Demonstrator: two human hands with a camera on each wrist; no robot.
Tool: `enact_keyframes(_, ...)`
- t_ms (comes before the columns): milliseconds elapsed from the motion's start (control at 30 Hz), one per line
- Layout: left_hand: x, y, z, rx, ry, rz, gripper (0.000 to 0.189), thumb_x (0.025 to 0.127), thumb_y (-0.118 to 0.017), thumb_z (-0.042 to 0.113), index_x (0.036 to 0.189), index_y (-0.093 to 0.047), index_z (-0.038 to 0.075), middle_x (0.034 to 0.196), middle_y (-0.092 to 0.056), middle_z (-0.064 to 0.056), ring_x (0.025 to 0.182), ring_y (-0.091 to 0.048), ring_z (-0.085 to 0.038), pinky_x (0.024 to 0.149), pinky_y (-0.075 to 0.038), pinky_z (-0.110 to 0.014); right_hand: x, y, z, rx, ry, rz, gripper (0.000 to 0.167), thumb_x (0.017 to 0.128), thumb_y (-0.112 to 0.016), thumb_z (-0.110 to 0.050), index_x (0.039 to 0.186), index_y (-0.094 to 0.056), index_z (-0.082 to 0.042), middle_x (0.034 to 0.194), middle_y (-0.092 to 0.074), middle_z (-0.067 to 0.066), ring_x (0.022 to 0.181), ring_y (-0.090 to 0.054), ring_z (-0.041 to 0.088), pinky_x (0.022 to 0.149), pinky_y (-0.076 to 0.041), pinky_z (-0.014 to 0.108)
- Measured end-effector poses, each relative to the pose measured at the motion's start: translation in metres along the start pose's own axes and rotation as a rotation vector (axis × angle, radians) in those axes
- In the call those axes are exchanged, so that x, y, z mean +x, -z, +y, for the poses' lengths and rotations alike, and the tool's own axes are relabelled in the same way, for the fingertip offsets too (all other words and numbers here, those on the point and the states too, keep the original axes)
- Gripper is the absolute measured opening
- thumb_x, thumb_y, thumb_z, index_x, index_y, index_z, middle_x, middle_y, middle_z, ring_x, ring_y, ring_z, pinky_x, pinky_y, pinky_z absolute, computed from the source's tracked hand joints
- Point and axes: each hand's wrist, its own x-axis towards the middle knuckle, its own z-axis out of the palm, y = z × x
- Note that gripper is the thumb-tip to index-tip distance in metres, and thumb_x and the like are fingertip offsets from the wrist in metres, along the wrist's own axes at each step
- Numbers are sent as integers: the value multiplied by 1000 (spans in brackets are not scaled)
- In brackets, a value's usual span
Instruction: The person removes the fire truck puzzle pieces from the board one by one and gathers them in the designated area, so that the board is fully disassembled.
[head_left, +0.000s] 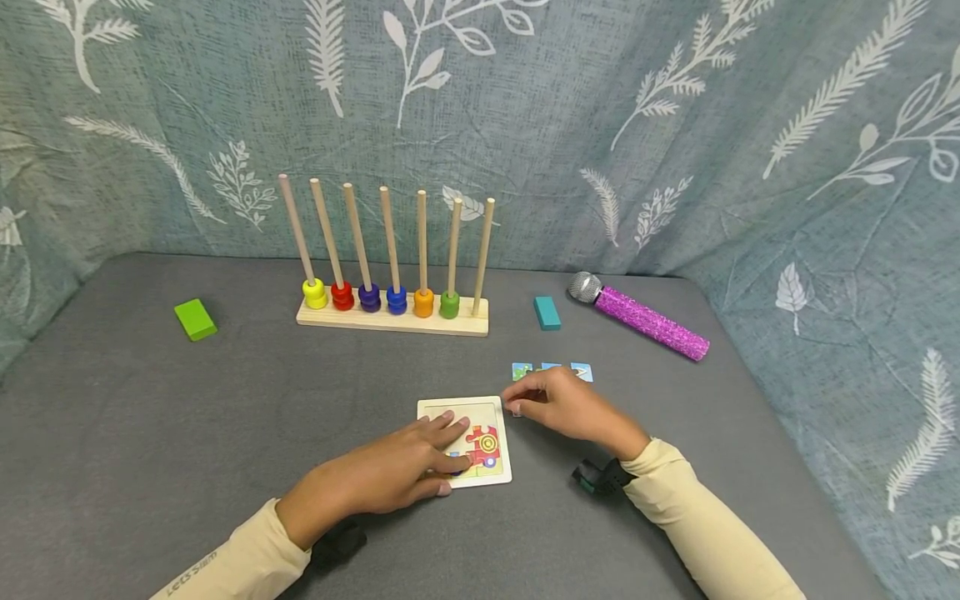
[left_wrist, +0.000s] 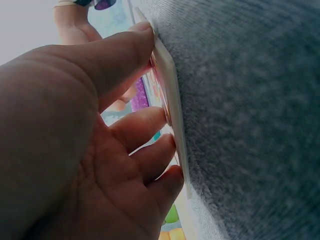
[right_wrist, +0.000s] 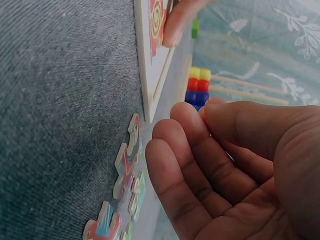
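My left hand (head_left: 397, 465) lies spread over a square wooden puzzle board (head_left: 461, 402), fingers on its face and thumb at the near edge. Red jigsaw pieces (head_left: 486, 442) with a yellow spiral sit inside the frame, partly covered by that hand. Just off the board's right corner is my right hand (head_left: 566, 402), its fingers bent and thumb tip close to the index finger; nothing shows between them. Below those fingers, in the right wrist view, loose puzzle pieces (right_wrist: 125, 162) lie on the grey cloth. Blue-edged pieces (head_left: 582, 372) form a row beyond the right hand, which partly hides them.
A peg stand (head_left: 390, 325) with coloured beads stands at the back. To its right are a teal block (head_left: 547, 313) and a glittery purple microphone (head_left: 651, 322); a green block (head_left: 196, 320) lies far left. A patterned curtain (head_left: 525, 125) hangs behind the table.
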Motion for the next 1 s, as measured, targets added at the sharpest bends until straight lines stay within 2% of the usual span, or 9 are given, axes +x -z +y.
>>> enact_keyframes(167, 0, 0, -1, 11, -10, 7, 38, 93, -66, 18, 130, -64, 10, 149, -38, -20, 139, -30, -39, 108, -30, -55, 1, -2, -3, -6, -1, -9, 13, 91, -67, -6, 102, -75, -3, 93, -71, -2, 77, -60, 4, 67, -52, 25)
enact_keyframes(400, 0, 0, 0, 19, -16, 6, 39, 93, -66, 18, 131, -63, 10, 149, -37, -21, 139, -29, -38, 108, -29, -55, 4, -13, -5, 48, 24, -66, 15, 91, -65, -2, 103, -74, -2, 94, -72, 0, 79, -59, 2, 69, -52, 24)
enact_keyframes(733, 0, -1, 0, 3, -3, -12, 39, 94, -66, 20, 132, -63, 12, 151, -37, -18, 141, -28, -36, 108, -30, -54, 2, -21, -8, 80, 24, -67, 18, 90, -63, 4, 105, -73, 2, 99, -72, 6, 87, -65, 6, 75, -54, 24)
enact_keyframes(1000, 0, 0, -1, 10, -19, 8, 39, 94, -66, 18, 132, -63, 11, 150, -37, -20, 140, -29, -37, 107, -30, -55, 6, -21, -14, 58, 42, -126, 21, 91, -63, 2, 110, -72, 2, 103, -72, 6, 86, -62, 5, 73, -52, 22)
